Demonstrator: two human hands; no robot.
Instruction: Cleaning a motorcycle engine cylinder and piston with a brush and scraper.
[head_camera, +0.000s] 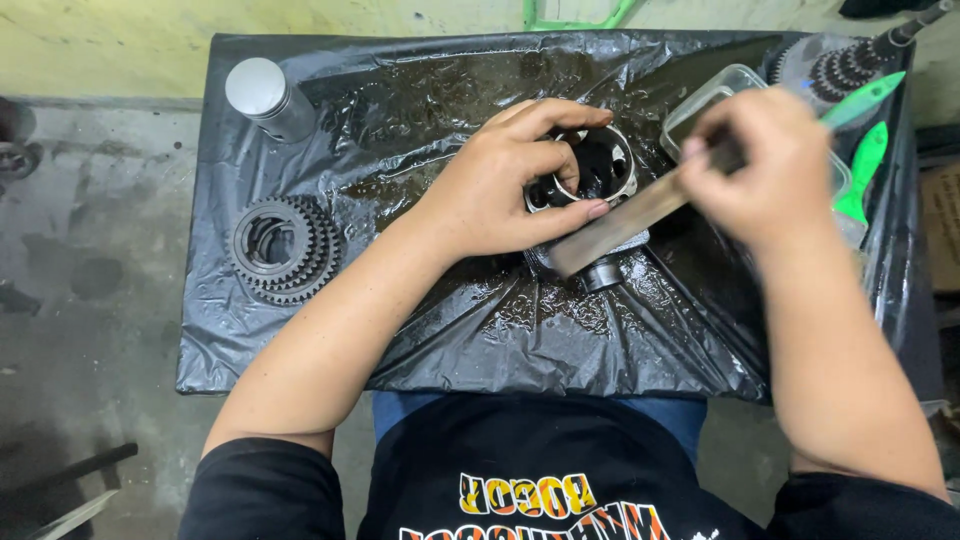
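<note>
Two gear clusters: one (284, 249) at left, one (843, 68) at upper right. One piston (268, 98) at upper left, one cylinder (596, 178) at centre. Two green brushes (864, 97) (862, 172), one clear tub (712, 100).

Single view only, head-mounted, aimed steeply down over the wearer's chest. The counter (300, 330), wrapped in black plastic sheet, is seen close, nearly top-down, its far edge toward the frame top. Both forearms enter from the bottom corners. Floor is visible left of the counter, a wall base beyond it. No second view is provided, so no overlap is shared.
</note>
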